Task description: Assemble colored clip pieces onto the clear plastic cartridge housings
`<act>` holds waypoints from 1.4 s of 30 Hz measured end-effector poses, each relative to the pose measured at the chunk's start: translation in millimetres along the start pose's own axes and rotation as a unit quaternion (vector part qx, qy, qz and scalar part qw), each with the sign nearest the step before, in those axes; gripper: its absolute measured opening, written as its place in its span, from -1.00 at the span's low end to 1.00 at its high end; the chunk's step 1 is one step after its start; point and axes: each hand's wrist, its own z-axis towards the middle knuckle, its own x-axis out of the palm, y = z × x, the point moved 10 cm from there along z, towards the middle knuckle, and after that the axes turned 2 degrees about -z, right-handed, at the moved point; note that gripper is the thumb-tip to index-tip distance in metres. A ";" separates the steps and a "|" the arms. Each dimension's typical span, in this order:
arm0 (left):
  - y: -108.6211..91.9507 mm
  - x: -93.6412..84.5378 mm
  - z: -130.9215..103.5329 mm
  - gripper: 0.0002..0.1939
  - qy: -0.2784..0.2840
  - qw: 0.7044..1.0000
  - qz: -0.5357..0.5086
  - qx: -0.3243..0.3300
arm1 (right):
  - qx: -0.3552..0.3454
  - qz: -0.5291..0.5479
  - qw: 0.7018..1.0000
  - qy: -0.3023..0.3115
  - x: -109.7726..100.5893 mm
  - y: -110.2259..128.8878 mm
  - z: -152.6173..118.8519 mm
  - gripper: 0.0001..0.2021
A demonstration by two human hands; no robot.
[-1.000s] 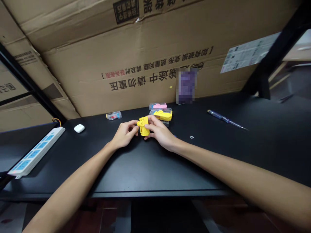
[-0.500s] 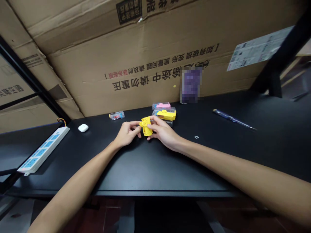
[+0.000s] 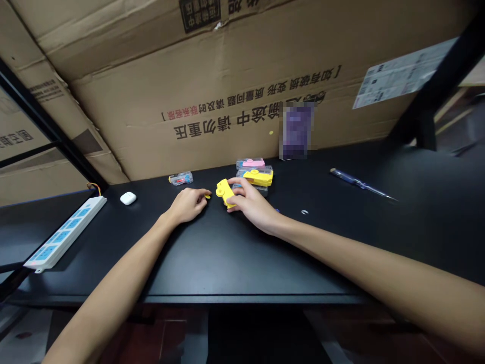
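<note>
My right hand (image 3: 252, 205) is closed around a yellow plastic casing (image 3: 225, 192) with a round boss on its left side. It is held tilted just over the black table. To the left, my left hand (image 3: 187, 205) rests low at the tabletop, thumb and forefinger pinching a small yellow plastic part (image 3: 207, 196), whose exact shape is mostly hidden. Behind my right hand lie a clear-and-yellow plastic piece (image 3: 259, 176) and a clear-and-pink one (image 3: 252, 162). Another clear piece with red and blue inside (image 3: 181, 178) lies farther left.
On the black table (image 3: 227, 263), a screwdriver (image 3: 359, 183) and a small pale C-shaped piece (image 3: 304, 212) lie to the right. A white earbud case (image 3: 128, 198) and a power strip (image 3: 66, 233) are at the left. Cardboard (image 3: 132, 126) stands along the back.
My left hand has drawn away left and down from the yellow casing, taking a small yellow part with it. The casing has turned in my right hand, now showing a smoother face.
</note>
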 end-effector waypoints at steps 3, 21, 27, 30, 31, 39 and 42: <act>-3.2 -1.6 -0.9 -0.58 -0.010 1.000 -0.020 0.009 | -0.009 -0.021 1.000 0.006 1.4 -0.9 0.2 -0.53; -62.2 -29.2 -14.9 -0.73 -0.095 0.977 0.043 0.187 | -0.035 -0.057 0.998 0.012 3.8 15.1 -5.3 -0.76; -70.4 -21.9 -15.7 -0.80 -0.110 0.963 0.138 0.202 | -0.073 -0.116 0.991 0.006 0.7 17.9 -2.7 -0.64; -71.3 -22.5 -14.7 -0.86 -0.146 0.957 0.179 0.173 | -0.113 -0.141 0.983 0.004 2.6 23.8 -5.1 -0.65; -71.9 -23.2 -14.6 -0.87 -0.158 0.955 0.189 0.163 | -0.125 -0.151 0.981 0.005 3.6 25.8 -6.1 -0.66; -79.5 -21.5 -14.9 -0.86 -0.180 0.946 0.220 0.157 | -0.162 -0.196 0.967 0.013 7.5 29.8 -8.1 -0.70; -80.5 -19.6 -15.5 -0.85 -0.176 0.944 0.218 0.171 | -0.169 -0.206 0.964 0.018 9.2 31.2 -9.3 -0.68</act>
